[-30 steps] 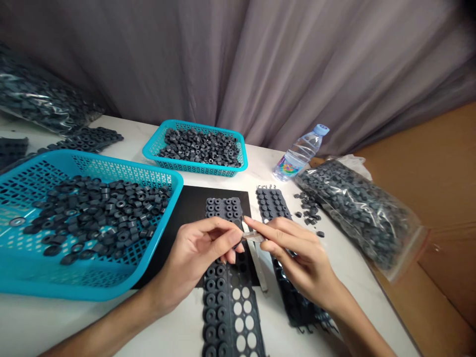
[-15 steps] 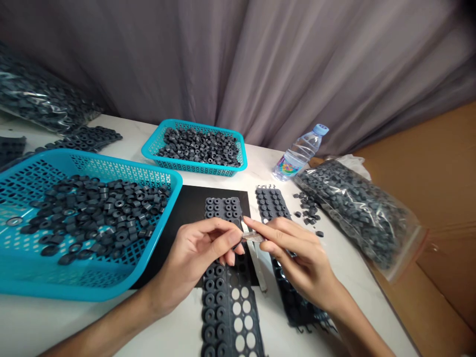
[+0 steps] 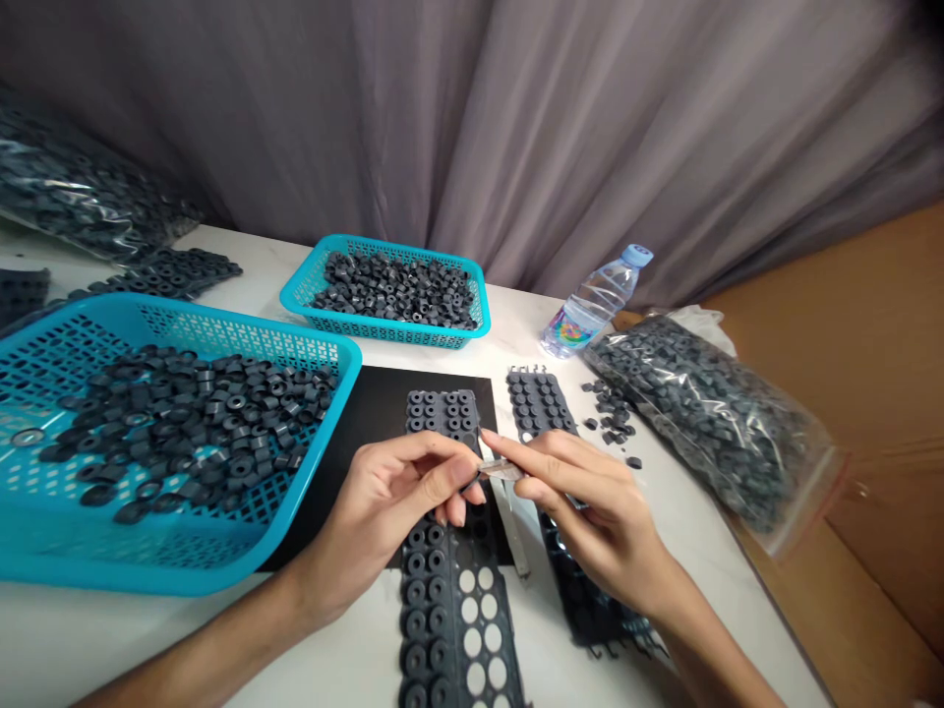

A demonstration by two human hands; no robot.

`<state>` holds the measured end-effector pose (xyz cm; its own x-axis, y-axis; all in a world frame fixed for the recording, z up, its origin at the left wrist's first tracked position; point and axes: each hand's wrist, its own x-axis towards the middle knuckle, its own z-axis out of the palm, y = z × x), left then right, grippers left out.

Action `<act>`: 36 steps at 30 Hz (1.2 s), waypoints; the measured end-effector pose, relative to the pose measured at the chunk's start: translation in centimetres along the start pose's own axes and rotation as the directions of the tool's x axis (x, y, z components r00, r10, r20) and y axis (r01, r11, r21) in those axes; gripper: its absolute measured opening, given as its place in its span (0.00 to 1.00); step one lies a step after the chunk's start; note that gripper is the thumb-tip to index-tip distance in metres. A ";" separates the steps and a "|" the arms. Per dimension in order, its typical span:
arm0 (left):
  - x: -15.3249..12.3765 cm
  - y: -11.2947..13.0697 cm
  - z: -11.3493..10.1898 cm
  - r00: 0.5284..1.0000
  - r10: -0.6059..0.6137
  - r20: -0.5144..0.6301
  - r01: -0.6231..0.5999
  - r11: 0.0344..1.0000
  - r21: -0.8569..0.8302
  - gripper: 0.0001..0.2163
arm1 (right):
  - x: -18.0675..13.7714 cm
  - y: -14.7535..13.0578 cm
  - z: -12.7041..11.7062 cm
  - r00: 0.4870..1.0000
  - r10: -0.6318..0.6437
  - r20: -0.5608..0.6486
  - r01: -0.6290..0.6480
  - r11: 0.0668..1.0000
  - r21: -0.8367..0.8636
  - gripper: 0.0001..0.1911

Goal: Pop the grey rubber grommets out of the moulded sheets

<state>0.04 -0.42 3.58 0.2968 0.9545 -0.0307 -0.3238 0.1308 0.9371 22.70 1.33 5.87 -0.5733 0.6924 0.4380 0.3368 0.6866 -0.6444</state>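
My left hand (image 3: 413, 487) pinches a small black rubber piece (image 3: 472, 480) between thumb and forefinger; the fingertips hide most of it. My right hand (image 3: 590, 497) grips a thin, shiny, blade-like strip (image 3: 501, 470), its tip meeting the piece at the left fingertips. Below both hands lies a black moulded rubber sheet (image 3: 417, 593) with rows of ring-shaped parts and a section of round holes. Partly under the right hand is a second rubber sheet (image 3: 542, 395) with raised studs. Between the sheets rests a long, narrow metal strip (image 3: 514, 536).
A large blue basket (image 3: 221, 578) of black rubber rings stands at left, a smaller blue basket (image 3: 394, 332) of them behind. At right are a water bottle (image 3: 594, 300), loose black bits (image 3: 612, 413) and a filled plastic bag (image 3: 715, 423). Another filled bag (image 3: 81, 187) lies far left.
Both hands stay nearly where they were, with the blade-like strip still against the small rubber piece. Only a very slight shift of the fingers and the view shows.
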 end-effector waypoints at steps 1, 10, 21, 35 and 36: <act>0.0 0.0 0.0 1.000 0.001 -0.002 -0.001 1.000 0.000 0.09 | 0.0 0.0 0.0 1.000 -0.001 -0.001 0.001 1.000 -0.002 0.24; 0.0 0.0 0.1 1.000 0.006 0.006 -0.006 1.000 -0.006 0.10 | 0.1 0.1 -0.1 1.000 -0.006 -0.026 0.006 1.000 -0.021 0.24; 0.1 0.1 0.0 1.000 -0.011 -0.001 0.011 1.000 -0.015 0.09 | 0.0 0.2 -0.4 1.000 -0.010 0.008 0.010 1.000 -0.008 0.25; 0.0 0.2 -0.1 0.999 -0.036 0.010 0.037 0.999 -0.016 0.11 | 0.0 0.1 -0.3 1.000 -0.011 0.018 0.011 1.000 -0.002 0.24; 0.0 0.2 -0.1 0.999 -0.036 0.009 0.036 0.999 -0.013 0.11 | 0.0 0.1 -0.3 1.000 -0.011 0.017 0.012 1.000 -0.004 0.24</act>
<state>-0.10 -0.39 3.70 0.3164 0.9466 -0.0613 -0.3247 0.1688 0.9306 22.95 1.47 6.01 -0.5901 0.6805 0.4344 0.3332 0.6954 -0.6367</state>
